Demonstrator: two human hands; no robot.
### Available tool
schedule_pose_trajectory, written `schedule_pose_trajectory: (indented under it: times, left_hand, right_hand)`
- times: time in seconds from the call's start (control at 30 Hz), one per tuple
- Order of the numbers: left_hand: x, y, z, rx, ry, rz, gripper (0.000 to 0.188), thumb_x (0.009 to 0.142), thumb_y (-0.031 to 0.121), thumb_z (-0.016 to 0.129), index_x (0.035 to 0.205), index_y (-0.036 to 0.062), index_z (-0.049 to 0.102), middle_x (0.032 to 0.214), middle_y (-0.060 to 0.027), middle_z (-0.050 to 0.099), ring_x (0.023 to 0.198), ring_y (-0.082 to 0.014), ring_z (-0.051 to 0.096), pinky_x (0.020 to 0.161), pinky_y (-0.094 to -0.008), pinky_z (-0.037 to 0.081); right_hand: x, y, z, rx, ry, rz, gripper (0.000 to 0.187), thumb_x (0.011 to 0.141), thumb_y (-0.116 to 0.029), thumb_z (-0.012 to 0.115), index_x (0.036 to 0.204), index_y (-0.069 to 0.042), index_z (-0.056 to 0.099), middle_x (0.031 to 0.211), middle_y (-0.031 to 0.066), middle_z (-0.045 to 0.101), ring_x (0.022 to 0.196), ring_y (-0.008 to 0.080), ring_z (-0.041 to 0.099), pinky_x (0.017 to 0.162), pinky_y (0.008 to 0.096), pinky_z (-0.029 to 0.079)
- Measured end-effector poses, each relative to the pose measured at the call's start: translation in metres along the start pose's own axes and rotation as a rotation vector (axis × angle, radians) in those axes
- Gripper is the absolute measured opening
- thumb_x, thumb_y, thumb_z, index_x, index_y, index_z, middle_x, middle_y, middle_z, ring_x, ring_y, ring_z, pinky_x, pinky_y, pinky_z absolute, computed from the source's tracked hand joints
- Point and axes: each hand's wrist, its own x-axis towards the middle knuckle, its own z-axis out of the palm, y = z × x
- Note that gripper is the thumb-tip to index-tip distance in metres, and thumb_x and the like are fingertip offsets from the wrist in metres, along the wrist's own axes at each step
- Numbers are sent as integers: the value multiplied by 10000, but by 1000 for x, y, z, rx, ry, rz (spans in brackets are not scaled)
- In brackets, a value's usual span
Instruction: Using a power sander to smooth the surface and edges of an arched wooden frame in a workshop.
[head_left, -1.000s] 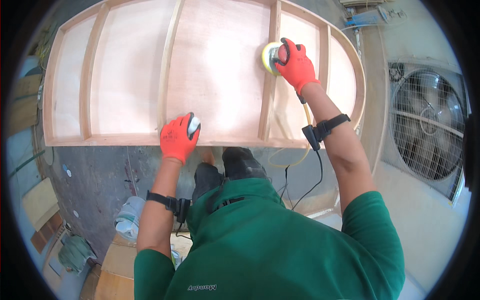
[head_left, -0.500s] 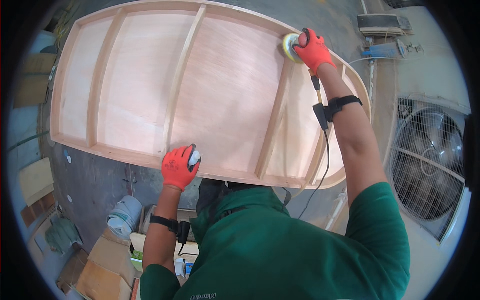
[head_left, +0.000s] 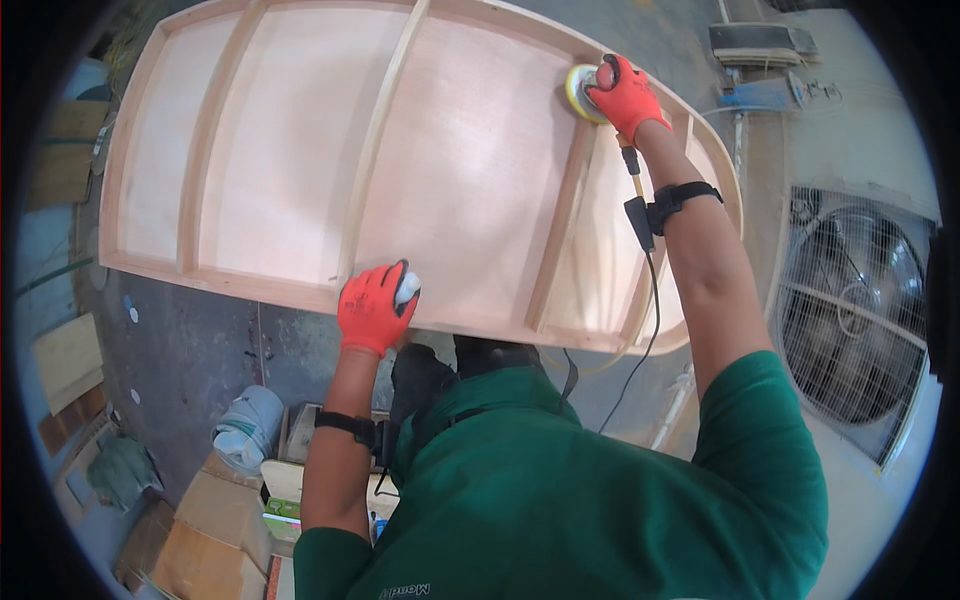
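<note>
A large wooden frame panel (head_left: pixel 460 160), pale plywood inside a raised rim with several cross slats, lies before me. My right hand (head_left: pixel 634 98), in a red and black glove, is closed round an orbital sander (head_left: pixel 583 94) with a yellow-edged round pad. The tool stands tilted on edge where a cross slat (head_left: pixel 560 225) meets the far rim; whether its pad touches the wood I cannot tell. At the near rim, my gloved left hand (head_left: pixel 370 310) is closed round a small white rounded thing (head_left: pixel 408 289) whose kind is hidden by the fingers.
A dark cord (head_left: pixel 655 310) and a yellowish hose run from my right forearm side past the near rim. At right stands a large caged fan (head_left: pixel 850 310). Lower left hold a pale bucket (head_left: pixel 250 425) and cardboard boxes (head_left: pixel 205 530).
My left hand has moved slightly up and to the right with the white thing. The panel's near edge sits a little higher in view. The sander has hardly moved.
</note>
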Motion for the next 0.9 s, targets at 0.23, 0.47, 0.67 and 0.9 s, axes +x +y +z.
schedule_pose_trajectory:
  times: [0.23, 0.47, 0.67, 0.9]
  left_hand:
    - [3, -4, 2, 51, -15, 18, 432, 862, 354, 688, 1246, 163, 637, 1118, -26, 653, 1019, -247, 615, 890, -399, 474]
    - [4, -5, 3, 94, -85, 13, 454, 894, 394, 648, 1281, 157, 620, 1166, -26, 651, 1085, -237, 612, 943, -392, 461]
    - [5, -7, 3, 106, -160, 6, 485, 901, 399, 632, 1318, 153, 601, 1197, -29, 647, 1115, -239, 603, 976, -400, 445]
    - [10, -2, 2, 137, -209, 3, 481, 898, 430, 633, 1301, 168, 610, 1205, -19, 630, 1111, -222, 590, 939, -391, 438]
  right_hand:
    - [-151, -29, 14, -6, -14, 6, 738, 761, -402, 768, 1419, -237, 477, 1269, 228, 538, 1087, 427, 630, 953, 470, 521]
    - [-304, -48, 32, 71, -37, 64, 733, 760, -313, 796, 1414, -213, 478, 1241, 205, 525, 1039, 404, 640, 886, 464, 543]
    - [-373, -48, 42, 173, 54, 113, 706, 788, -219, 791, 1415, -196, 468, 1234, 148, 536, 1006, 335, 654, 841, 418, 560]
    - [-353, 20, 56, 1401, -189, 632, 504, 950, -160, 675, 1392, -171, 434, 1001, 39, 556, 684, 170, 599, 603, 323, 535]
